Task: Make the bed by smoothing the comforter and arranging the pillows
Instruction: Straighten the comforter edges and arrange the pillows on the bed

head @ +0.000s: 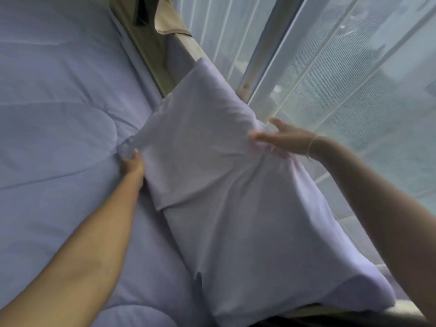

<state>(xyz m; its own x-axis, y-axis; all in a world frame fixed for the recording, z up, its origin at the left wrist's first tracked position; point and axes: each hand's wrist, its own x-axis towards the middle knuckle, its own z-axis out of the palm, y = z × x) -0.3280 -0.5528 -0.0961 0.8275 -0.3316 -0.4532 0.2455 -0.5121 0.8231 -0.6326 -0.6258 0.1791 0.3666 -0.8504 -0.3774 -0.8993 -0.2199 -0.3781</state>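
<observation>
The person holds a pale lilac pillow (212, 166) by two of its edges. The left hand (132, 165) has its fingers closed around the pillow's left corner, where the case bunches just above the comforter (54, 138). The right hand (283, 140) grips the right edge, thumb on top and the other fingers tucked behind the gathered cloth, which puckers into folds at that spot. The pillow stands tilted along the right side of the bed, its far corner leaning toward the wooden rail (151, 55) and the sheer curtain (342, 79), its near end hanging low at the bottom of the view.

The lavender comforter lies spread over the mattress on the left and looks largely flat, with only shallow quilted seams and a soft crease or two; smoothing seems mostly done on the visible part. The pillow is not yet laid in its place, so arranging appears under way. Whether other pillows wait elsewhere cannot be told, since no other shows.
</observation>
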